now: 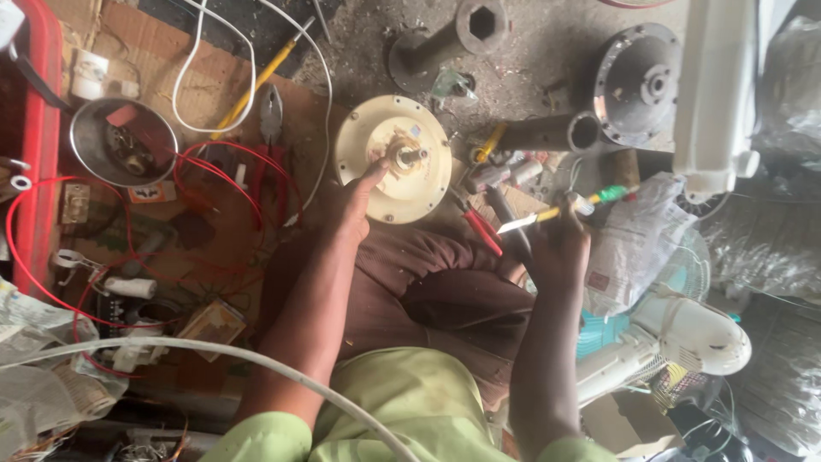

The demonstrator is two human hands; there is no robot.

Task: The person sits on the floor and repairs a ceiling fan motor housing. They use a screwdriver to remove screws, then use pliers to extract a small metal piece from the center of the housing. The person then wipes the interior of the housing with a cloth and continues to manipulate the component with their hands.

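Item: cream round motor housing (392, 158), disc-shaped, with a short metal shaft (409, 156) standing up at its centre. It lies flat on the floor (530, 43) just ahead of the person's knees.

Left hand (352, 210): fingers spread and partly open, fingertips pressing on the near rim and face of the housing; nothing is enclosed in the grasp.

Right hand (554, 239): closed around a slim tool with a yellow and green handle (590, 201), its pale tip pointing left toward the housing.

Handling, by judgement: the housing looks rigid and fairly heavy for its size, probably cast metal or thick plastic with a motor inside. The face looks grimy, so it may be slippery. The rim offers the surest hold; the shaft is narrow and greasy-looking.

Surroundings: red-handled pliers (479, 229) just right of the housing; grey metal pipe (547, 133) and dark round flange (637, 81) beyond; steel bowl (124, 141), red wires (222, 175) and a yellow-handled screwdriver (252, 85) to the left; white fan parts (684, 329) on the right.

Room: crowded on every side. Open space is mostly straight up from the housing and toward the lap.
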